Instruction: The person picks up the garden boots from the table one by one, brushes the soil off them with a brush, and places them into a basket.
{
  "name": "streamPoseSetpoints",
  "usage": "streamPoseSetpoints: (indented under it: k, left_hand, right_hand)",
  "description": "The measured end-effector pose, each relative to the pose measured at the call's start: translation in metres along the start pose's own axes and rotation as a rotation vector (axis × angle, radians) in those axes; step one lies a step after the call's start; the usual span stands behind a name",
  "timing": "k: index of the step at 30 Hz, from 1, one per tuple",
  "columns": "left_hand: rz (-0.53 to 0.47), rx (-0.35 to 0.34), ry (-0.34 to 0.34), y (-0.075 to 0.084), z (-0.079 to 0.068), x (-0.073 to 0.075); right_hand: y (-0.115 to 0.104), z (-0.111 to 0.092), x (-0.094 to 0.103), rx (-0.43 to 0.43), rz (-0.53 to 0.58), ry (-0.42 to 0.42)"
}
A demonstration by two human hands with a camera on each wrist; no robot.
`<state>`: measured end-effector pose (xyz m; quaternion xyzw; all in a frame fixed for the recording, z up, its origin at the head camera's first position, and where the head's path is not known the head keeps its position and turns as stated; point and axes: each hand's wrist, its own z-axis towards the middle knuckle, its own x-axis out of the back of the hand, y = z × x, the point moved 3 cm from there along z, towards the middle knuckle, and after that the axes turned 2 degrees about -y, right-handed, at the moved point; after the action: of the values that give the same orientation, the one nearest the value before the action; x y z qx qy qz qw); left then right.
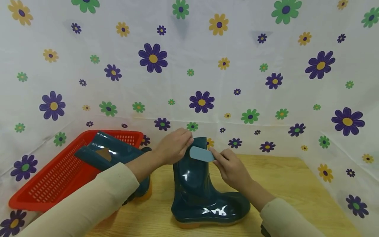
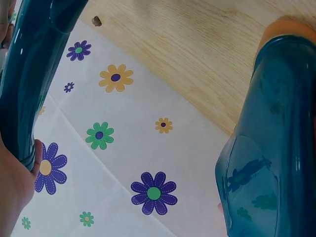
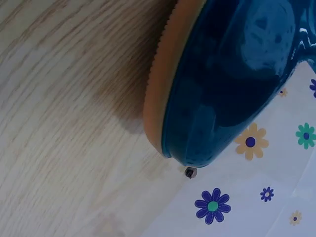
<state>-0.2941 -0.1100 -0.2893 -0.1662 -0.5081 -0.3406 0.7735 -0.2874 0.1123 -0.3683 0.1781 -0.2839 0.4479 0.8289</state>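
Note:
A glossy dark teal rubber boot [image 1: 192,187] with an orange-brown sole stands upright on the wooden table, toe to the right. My left hand [image 1: 174,146] grips the top of its shaft at the rim; the left wrist view has that hand [image 2: 15,190] around the shaft's end. In my right hand [image 1: 234,166] is a light-blue flat piece with a rounded end [image 1: 201,154], pinched at its right end and held against the upper shaft. Its underside is hidden. The right wrist view shows only the boot's toe [image 3: 222,94], not the hand.
A second teal boot [image 1: 121,148], with a brown patch [image 1: 104,154] on its shaft, leans across a red plastic basket [image 1: 68,174] at the left. A small dark lump [image 3: 190,172] lies on the table beyond the toe. Flower-printed white cloth [image 1: 248,85] surrounds the table.

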Motion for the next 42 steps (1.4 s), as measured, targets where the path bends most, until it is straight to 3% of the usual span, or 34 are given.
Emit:
streamPoseSetpoints:
  k: [4,11,21,27,32,37,42]
  left_hand:
    - [0.000,-0.006,0.005,0.000,0.001,0.000]
    - [0.015,0.008,0.028,-0.001,0.001,0.001]
    - [-0.005,0.035,0.030,-0.005,-0.002,0.002]
    - [-0.011,0.037,0.020,-0.004,-0.003,0.001]
    - [-0.006,0.036,0.023,-0.005,-0.001,0.000]
    - [-0.004,0.034,0.014,-0.004,0.000,0.001]
    - [0.008,0.035,0.015,-0.002,0.002,0.001]
  right_hand:
    - [-0.007,0.002,-0.001,0.086,-0.014,0.010]
    - [-0.019,0.009,-0.004,0.231,-0.088,-0.061]
    - [-0.004,0.008,0.004,0.038,-0.219,0.051]
    - [-0.011,0.007,0.002,0.136,-0.242,0.013]
    - [-0.006,0.007,0.006,0.059,-0.237,0.052]
    - [-0.007,0.007,0.005,0.126,-0.233,0.041]
    - [-0.006,0.007,0.007,0.080,-0.244,0.065]
